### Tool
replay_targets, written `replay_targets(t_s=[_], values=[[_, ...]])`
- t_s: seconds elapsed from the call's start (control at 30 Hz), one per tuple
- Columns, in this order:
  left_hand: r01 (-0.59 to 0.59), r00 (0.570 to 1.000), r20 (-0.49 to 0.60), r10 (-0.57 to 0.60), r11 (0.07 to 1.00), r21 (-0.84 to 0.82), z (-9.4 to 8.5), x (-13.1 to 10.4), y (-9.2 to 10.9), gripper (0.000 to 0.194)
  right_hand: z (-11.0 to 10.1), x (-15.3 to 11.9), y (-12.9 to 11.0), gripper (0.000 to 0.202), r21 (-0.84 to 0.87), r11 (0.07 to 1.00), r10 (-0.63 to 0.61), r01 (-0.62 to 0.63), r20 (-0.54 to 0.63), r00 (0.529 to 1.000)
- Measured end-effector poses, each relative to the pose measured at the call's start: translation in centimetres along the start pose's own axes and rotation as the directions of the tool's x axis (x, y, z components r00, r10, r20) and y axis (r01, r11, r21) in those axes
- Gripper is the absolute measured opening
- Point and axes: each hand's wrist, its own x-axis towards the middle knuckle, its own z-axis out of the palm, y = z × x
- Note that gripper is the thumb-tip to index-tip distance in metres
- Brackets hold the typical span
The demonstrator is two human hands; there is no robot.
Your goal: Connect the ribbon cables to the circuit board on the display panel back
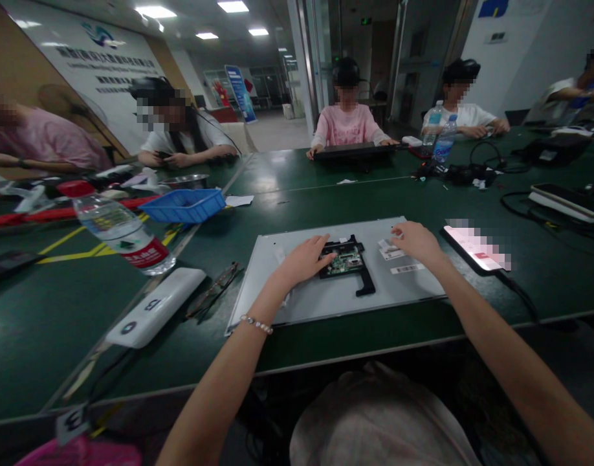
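Left hand [304, 260], grip loosely open, touches a circuit board [349, 261] in a black bracket [366, 282] on a pale panel [321, 303]. Right hand [416, 241], grip unclear, is beside labels [389, 252]. Sideways pressure could scratch the panel.

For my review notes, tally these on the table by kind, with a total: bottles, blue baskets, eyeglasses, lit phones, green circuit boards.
Bottles: 3
Blue basket: 1
Eyeglasses: 1
Lit phone: 1
Green circuit board: 1
Total: 7
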Motion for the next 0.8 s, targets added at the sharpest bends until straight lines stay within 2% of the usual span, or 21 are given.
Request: replay_targets(t_s=[0.1,0.2,0.3,0.4,0.57,0.67,0.8], values=[[0.018,1.000,0.012,-0.018,1.000,-0.021,0.0,0.0,0.0,0.063,-0.5,0.3,-1.8,0.035,-0.007,0.982,-0.190,0.190,0.016,0.982],[0.014,1.000,0.022,-0.013,0.999,-0.033,0.1,0.1,-0.1,0.062,-0.6,0.8,-4.6,0.035,0.040,0.920,-0.392,0.390,0.063,0.918],[0.006,1.000,0.017,-0.005,1.000,-0.031,0.3,0.1,-0.1,0.062,-0.1,1.8,-7.1,0.033,0.051,0.873,-0.487,0.485,0.083,0.869],[0.006,1.000,0.014,-0.005,1.000,-0.029,0.5,0.1,-0.2,0.064,1.1,2.9,-8.5,0.029,0.046,0.867,-0.497,0.496,0.125,0.858],[-0.018,1.000,0.013,0.018,0.999,-0.030,0.7,0.2,-0.3,0.064,3.1,3.6,-8.8,0.025,0.015,0.893,-0.449,0.451,0.112,0.886],[-0.007,1.000,0.014,0.007,0.999,-0.031,0.7,0.2,-0.3,0.066,3.0,3.2,-8.8,0.026,-0.016,0.900,-0.434,0.436,0.069,0.898],[-0.001,1.000,0.021,0.002,0.999,-0.035,0.6,0.2,-0.2,0.066,1.9,2.8,-8.3,0.027,-0.077,0.924,-0.377,0.375,-0.009,0.926]])
